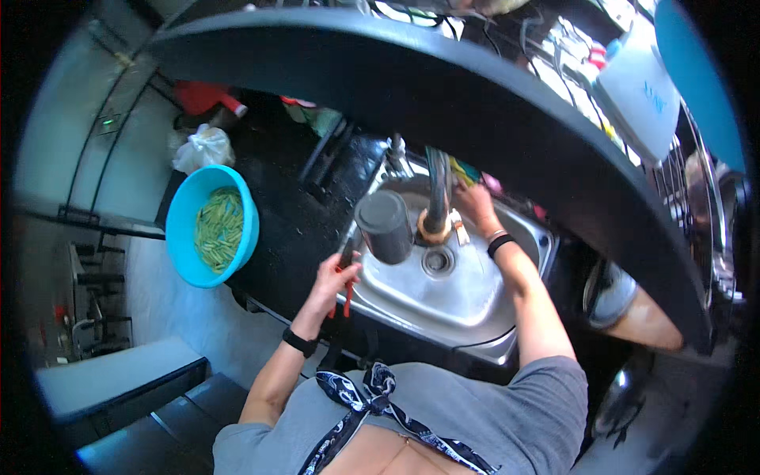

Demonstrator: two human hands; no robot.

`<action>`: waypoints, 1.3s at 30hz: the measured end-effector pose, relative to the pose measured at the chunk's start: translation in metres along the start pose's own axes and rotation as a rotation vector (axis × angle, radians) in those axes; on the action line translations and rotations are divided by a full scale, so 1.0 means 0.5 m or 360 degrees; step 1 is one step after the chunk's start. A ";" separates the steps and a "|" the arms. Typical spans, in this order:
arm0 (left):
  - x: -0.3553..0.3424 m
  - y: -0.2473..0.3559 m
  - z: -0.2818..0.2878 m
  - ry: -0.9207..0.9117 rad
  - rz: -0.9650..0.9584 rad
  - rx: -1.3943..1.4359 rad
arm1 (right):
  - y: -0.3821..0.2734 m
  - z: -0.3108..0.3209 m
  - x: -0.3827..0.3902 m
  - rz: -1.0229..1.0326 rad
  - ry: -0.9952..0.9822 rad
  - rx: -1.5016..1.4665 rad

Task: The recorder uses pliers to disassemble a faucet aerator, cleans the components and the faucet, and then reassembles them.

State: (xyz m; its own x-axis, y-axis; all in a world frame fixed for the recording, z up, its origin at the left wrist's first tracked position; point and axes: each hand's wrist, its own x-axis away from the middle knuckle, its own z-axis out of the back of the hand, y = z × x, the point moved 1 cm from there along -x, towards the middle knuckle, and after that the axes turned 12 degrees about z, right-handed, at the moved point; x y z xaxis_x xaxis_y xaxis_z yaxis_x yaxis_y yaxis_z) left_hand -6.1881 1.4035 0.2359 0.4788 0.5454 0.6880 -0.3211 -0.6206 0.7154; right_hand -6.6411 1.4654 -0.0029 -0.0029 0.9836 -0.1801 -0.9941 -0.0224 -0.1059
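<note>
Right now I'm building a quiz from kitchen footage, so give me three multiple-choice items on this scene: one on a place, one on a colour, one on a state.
1. Where does the basin of green beans sit?
A. on the dark counter left of the sink
B. inside the sink
C. on the floor

2. What colour is that basin?
A. red
B. light blue
C. white

3. What is the left hand doing?
A. hanging free
B. gripping a red-handled tool
C. resting flat in the basin

Answers:
1 A, it stands on the counter beside the steel sink.
2 B, its rim is light blue.
3 B, fingers close round the tool at the sink's edge.
</note>
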 end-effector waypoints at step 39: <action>0.228 -0.075 0.350 0.0354 -0.0023 0.0357 | -0.805 0.218 -0.201 -0.0560 0.0420 -0.1054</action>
State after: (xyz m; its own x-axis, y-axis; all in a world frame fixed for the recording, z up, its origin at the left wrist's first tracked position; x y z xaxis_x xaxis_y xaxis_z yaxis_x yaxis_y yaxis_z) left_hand -5.9782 1.3904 0.2660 0.2838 0.6497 0.7053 -0.1154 -0.7070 0.6977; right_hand -6.2523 1.3949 0.1647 0.4075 0.8797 -0.2453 -0.6605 0.0984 -0.7443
